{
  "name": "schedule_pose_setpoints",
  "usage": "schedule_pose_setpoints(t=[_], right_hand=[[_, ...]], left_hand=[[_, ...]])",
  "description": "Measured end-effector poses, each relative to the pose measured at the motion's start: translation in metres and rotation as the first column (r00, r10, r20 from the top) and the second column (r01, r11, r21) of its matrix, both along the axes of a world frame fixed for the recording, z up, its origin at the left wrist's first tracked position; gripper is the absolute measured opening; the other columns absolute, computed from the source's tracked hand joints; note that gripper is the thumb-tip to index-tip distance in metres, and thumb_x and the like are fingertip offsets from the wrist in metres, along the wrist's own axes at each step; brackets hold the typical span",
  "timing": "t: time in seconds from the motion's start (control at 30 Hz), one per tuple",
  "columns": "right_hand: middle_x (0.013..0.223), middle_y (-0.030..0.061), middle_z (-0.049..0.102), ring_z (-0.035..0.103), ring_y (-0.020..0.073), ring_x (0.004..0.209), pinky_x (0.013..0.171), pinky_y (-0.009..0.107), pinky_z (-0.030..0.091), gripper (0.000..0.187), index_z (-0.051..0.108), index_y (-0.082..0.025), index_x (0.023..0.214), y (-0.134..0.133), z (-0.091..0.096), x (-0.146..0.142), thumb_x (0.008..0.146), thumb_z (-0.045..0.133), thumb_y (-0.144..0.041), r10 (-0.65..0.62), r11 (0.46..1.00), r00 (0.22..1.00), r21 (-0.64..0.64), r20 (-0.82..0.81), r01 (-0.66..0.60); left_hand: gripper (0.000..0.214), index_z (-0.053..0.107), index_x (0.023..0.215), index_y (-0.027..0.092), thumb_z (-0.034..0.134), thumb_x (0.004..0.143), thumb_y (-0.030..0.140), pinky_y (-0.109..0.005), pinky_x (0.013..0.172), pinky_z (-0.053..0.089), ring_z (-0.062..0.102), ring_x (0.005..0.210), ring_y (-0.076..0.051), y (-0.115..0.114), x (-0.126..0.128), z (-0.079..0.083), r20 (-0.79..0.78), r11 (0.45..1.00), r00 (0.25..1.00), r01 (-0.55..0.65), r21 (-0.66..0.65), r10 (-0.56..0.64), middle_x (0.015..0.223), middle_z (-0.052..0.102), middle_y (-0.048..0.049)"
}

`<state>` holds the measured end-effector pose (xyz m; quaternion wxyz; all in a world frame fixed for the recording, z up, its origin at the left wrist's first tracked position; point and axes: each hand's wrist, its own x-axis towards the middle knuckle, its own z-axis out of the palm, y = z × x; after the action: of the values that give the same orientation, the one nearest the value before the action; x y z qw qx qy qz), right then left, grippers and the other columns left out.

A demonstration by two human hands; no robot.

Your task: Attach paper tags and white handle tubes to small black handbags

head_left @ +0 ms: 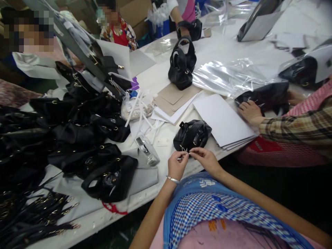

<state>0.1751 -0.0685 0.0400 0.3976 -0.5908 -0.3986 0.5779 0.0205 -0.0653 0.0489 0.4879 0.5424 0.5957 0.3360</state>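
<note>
A small black handbag with gold-coloured rings lies on the table in front of me. At its near edge a thin pale string makes small loops. My left hand, with a silver bangle at the wrist, pinches this string between thumb and fingertips. Facing it from the other side, my right hand is pinched on the string too, the fingertips of both hands almost meeting. What exactly lies between the fingertips is too small to make out fully.
Black handbags are heaped on the left, with straps below them. A tape dispenser, white card sheets, brown paper and clear plastic bags surround the work spot. At right, a co-worker's hand handles a wrapped bag.
</note>
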Motion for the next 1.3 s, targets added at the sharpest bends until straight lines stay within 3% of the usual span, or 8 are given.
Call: schedule_pose_setpoints(t=[0.37, 0.67, 0.8, 0.93, 1.13, 1.3], right_hand=[[0.088, 0.0067, 0.069, 0.063, 0.0200, 0.083, 0.081, 0.034, 0.051, 0.035, 0.065, -0.017, 0.092, 0.002, -0.004, -0.002, 0.072, 0.071, -0.044, -0.016, 0.999, 0.999, 0.033, 0.043, 0.015], [0.089, 0.0060, 0.069, 0.064, 0.0207, 0.083, 0.080, 0.034, 0.052, 0.027, 0.066, -0.019, 0.092, 0.002, 0.001, -0.005, 0.077, 0.066, -0.041, 0.055, 0.993, 0.986, 0.098, 0.157, -0.071], [0.085, 0.0062, 0.068, 0.064, 0.0202, 0.081, 0.077, 0.033, 0.054, 0.029, 0.064, -0.018, 0.093, 0.002, 0.004, -0.008, 0.077, 0.066, -0.042, 0.048, 0.994, 0.993, 0.088, 0.108, -0.057], [0.087, 0.0059, 0.068, 0.064, 0.0197, 0.080, 0.077, 0.033, 0.053, 0.026, 0.064, -0.019, 0.093, 0.002, 0.005, -0.009, 0.078, 0.065, -0.040, 0.045, 0.991, 0.985, 0.120, 0.165, -0.065], [0.086, 0.0061, 0.069, 0.065, 0.0206, 0.079, 0.075, 0.033, 0.053, 0.027, 0.065, -0.019, 0.092, 0.000, 0.008, -0.013, 0.079, 0.063, -0.043, -0.015, 0.992, 0.976, 0.127, 0.219, -0.013], [0.086, 0.0065, 0.069, 0.064, 0.0215, 0.080, 0.075, 0.035, 0.053, 0.027, 0.065, -0.019, 0.091, -0.001, 0.010, -0.012, 0.079, 0.062, -0.044, -0.010, 0.990, 0.970, 0.140, 0.243, -0.025]], left_hand=[[0.016, 0.069, 0.083, 0.016, 0.059, 0.080, 0.028, -0.020, 0.063, 0.047, 0.057, 0.072, -0.012, 0.004, -0.003, 0.002, -0.013, 1.000, 1.000, -0.005, -0.026, 0.005, 0.081, 0.064, -0.0042], [0.016, 0.069, 0.082, 0.016, 0.060, 0.080, 0.029, -0.022, 0.065, 0.046, 0.059, 0.071, -0.012, 0.008, -0.011, -0.001, -0.019, 0.996, 0.998, 0.063, -0.055, -0.064, 0.080, 0.067, -0.0041], [0.018, 0.070, 0.083, 0.016, 0.060, 0.080, 0.030, -0.022, 0.065, 0.048, 0.061, 0.071, -0.013, 0.007, -0.010, 0.000, -0.003, 0.997, 1.000, 0.015, -0.078, -0.015, 0.080, 0.068, -0.0045], [0.019, 0.071, 0.085, 0.016, 0.059, 0.081, 0.030, -0.022, 0.065, 0.050, 0.062, 0.075, -0.014, 0.001, -0.003, 0.004, -0.005, 0.997, 0.999, -0.052, -0.051, 0.051, 0.082, 0.068, -0.0053], [0.028, 0.068, 0.106, 0.018, 0.057, 0.082, 0.028, -0.023, 0.068, 0.054, 0.063, 0.081, -0.014, -0.012, 0.006, 0.005, 0.148, 0.992, 0.986, -0.061, -0.111, 0.077, 0.095, 0.066, -0.0076], [0.029, 0.067, 0.107, 0.019, 0.058, 0.082, 0.031, -0.021, 0.059, 0.054, 0.062, 0.085, -0.015, -0.014, 0.003, 0.002, 0.196, 0.988, 0.979, -0.019, -0.152, 0.049, 0.103, 0.063, -0.0086]])
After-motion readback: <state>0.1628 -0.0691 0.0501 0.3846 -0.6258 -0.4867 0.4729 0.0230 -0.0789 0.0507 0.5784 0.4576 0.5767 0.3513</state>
